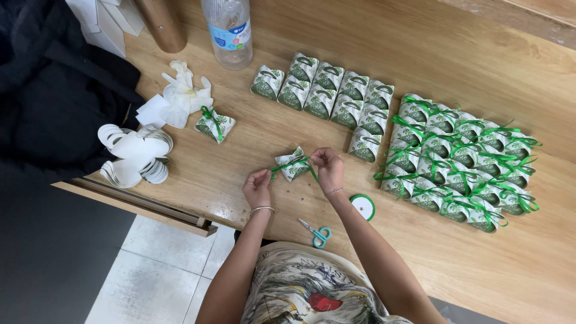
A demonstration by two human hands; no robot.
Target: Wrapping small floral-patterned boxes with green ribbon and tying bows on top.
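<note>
A small green-and-white favour box sits on the wooden table between my hands, with a green ribbon across it. My left hand pinches one ribbon end to the box's left. My right hand pinches the other end at the box's right, and a ribbon tail hangs down below it.
Several unribboned boxes lie in rows behind; several ribbon-tied boxes fill the right side. One tied box lies apart at left. A ribbon spool, scissors, a plastic bottle, flat white cutouts and crumpled paper lie around.
</note>
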